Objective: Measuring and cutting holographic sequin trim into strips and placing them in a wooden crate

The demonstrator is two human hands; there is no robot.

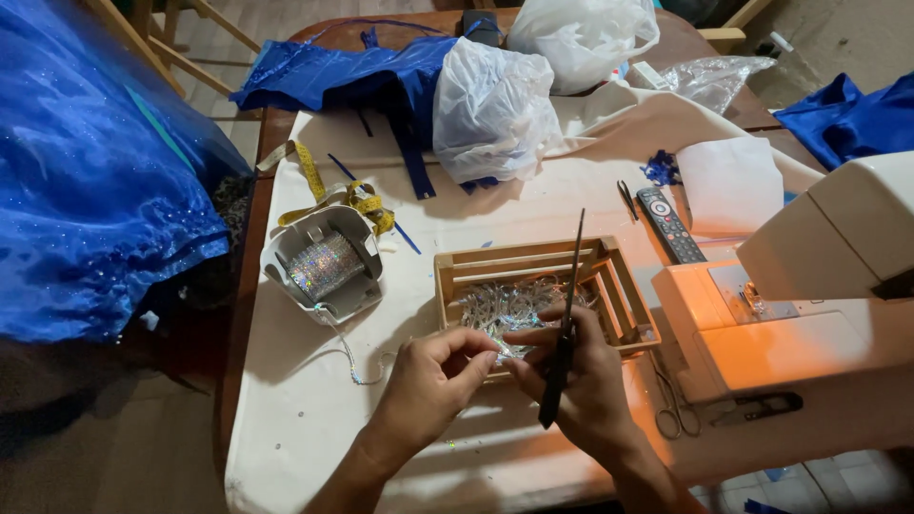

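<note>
A short piece of silver sequin trim (497, 350) is pinched between the fingertips of the left hand (433, 381) and the right hand (581, 376), just in front of a small wooden crate (619, 286) that stands on the cloth-covered table (314, 419). A pair of dark scissors (565, 333) is also gripped in the right hand, blades pointing up and away, seemingly closed. The crate is partly filled with a loose heap of cut silver pieces (505, 303), so a fair amount of cutting appears to be done. A spool of the same glittering trim (324, 265) is seated in a white holder (367, 286) to the left, and a loose strand is trailed from it across the cloth towards the hands; the spool is seen to be well wound, so much trim is judged to be left. A yellow tape measure (333, 190), a remote control (669, 225), a sewing machine (809, 314) and blue satin fabric (95, 190) are laid around the work
</note>
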